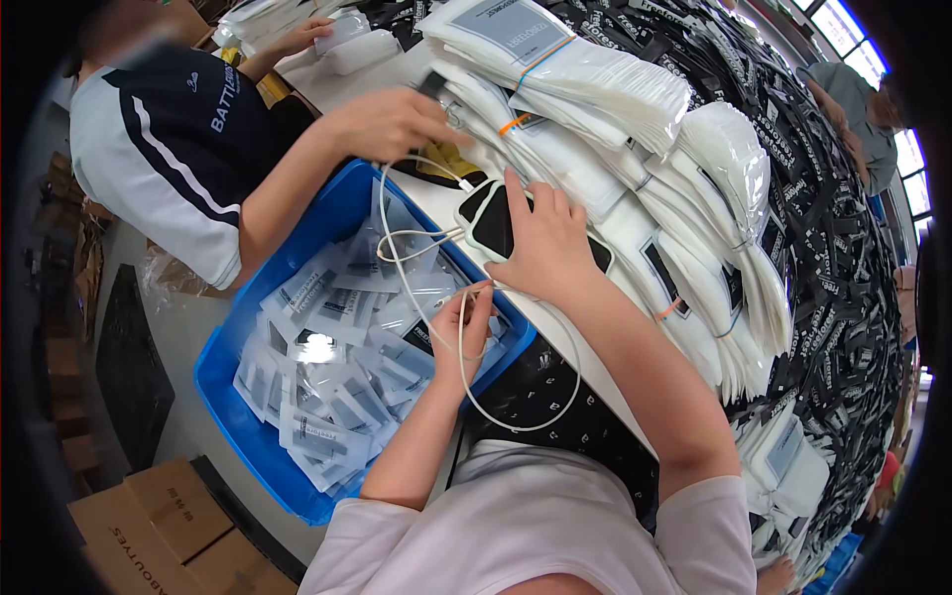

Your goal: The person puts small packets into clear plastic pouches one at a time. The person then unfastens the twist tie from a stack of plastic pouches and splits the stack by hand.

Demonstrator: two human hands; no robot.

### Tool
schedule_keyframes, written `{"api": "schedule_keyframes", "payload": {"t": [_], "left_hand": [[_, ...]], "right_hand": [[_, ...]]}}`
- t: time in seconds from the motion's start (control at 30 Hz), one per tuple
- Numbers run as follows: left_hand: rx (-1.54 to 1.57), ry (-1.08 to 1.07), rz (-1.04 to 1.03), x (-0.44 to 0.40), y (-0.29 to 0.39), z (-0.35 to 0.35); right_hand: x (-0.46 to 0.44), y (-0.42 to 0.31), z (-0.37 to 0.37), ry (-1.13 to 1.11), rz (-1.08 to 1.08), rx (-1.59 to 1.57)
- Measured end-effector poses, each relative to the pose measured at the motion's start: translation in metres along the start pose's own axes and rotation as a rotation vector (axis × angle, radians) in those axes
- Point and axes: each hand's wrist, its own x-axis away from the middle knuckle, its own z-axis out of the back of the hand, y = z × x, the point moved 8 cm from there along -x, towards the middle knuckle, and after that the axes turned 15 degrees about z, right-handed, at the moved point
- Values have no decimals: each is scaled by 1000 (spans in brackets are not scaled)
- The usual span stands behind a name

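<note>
Pinched between the fingers of my left hand (466, 322) is a white charging cable (516, 426), which hangs in a wide loop toward my lap. My right hand (550, 243) spans a phone (493, 228) with a dark screen and pale case, thumb at the near edge and fingers over the far one. The phone lies at the table edge, partly covered by that hand. More of the cable curls left of the phone, and a white plug (464, 184) shows near its far end. What the plug connects to is unclear.
A blue bin (213, 347) of small printed plastic bags stands left of my arms. Bundled white bags (595, 89) are stacked beyond the phone, beside a heap of black labelled packaging (823, 268). A co-worker's hand (392, 124), blurred, reaches over the bin. Cardboard boxes (164, 526) sit lower left.
</note>
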Motion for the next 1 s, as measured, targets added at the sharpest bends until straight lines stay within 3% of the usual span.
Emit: {"api": "schedule_keyframes", "payload": {"t": [0.03, 0.13, 0.43, 0.53, 0.63, 0.73, 0.8, 0.83, 0.93, 1.0], "left_hand": [[-2, -5, 0, 0, -1, 1], [21, -21, -11, -2, -5, 2], [67, -59, -60, 3, -16, 2], [-58, -34, -6, 2, -15, 5], [-208, 151, -392, 6, 14, 5], [-74, 73, -340, -16, 10, -9], [-313, 186, -441, -16, 16, -18], [-525, 380, -604, 1, 26, -22], [-506, 293, -593, 8, 25, -30], [-308, 257, -541, 7, 20, -30]], "right_hand": [[0, 0, 2, 17, -11, 8], [-3, -1, -2, -209, -70, 14], [21, -18, 17, 65, 22, -116], [34, -27, 38, 160, 55, -138], [49, -45, 67, 241, 175, -117], [57, -41, 55, 155, 122, -180], [60, -35, 41, 162, 83, -180], [59, -31, 38, 166, 62, -158], [59, -17, 26, 160, -6, -115], [54, -7, 19, 111, -59, -126]]}}
